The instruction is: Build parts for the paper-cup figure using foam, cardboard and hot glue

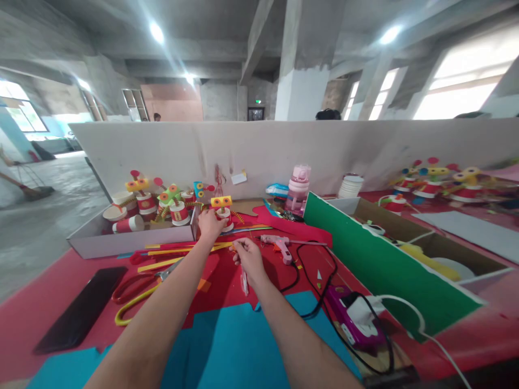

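My left hand is closed at the side of a small paper-cup figure with a yellow, big-eyed head and folded paper arms. Beside it my right hand pinches its fingertips together. A yellow paper strip reaches up to those fingertips; whether they grip it I cannot tell. Just below the right hand is a slim pale pink-and-white tool, partly covered by the fingers. A pink glue gun lies to the right of that hand, a glue stick in its back.
On the left are a white box of cup figures, scissors and a black phone. Blue paper covers the front. At right stand a green-sided box, a purple power strip with cables, and a pink bottle.
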Motion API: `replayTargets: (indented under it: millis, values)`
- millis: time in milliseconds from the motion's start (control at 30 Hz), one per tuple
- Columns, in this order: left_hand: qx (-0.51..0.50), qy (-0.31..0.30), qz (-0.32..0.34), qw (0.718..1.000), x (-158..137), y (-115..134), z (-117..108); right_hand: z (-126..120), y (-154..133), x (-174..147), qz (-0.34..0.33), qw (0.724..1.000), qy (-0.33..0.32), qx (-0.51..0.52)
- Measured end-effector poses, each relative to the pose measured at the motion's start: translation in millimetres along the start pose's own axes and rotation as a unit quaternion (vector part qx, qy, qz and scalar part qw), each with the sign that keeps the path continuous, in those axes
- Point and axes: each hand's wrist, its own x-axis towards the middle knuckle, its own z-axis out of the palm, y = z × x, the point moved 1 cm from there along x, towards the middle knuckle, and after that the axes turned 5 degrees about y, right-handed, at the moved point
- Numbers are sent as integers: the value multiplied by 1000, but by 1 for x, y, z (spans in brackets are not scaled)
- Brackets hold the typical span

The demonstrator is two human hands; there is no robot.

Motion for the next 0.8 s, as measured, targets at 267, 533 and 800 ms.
replayTargets:
  millis: [267,533,800]
  values:
    - [21,-6,6,1000,22,-9,16,-1,-3,1,2,1000,19,-1]
    - [-9,-50,-3,999,28,-6,24,-2,-2,2,-9,1000,21,-5]
    - [-52,-59,-42,996,19,4,8,-5,-5,3,-10,999,36,11]
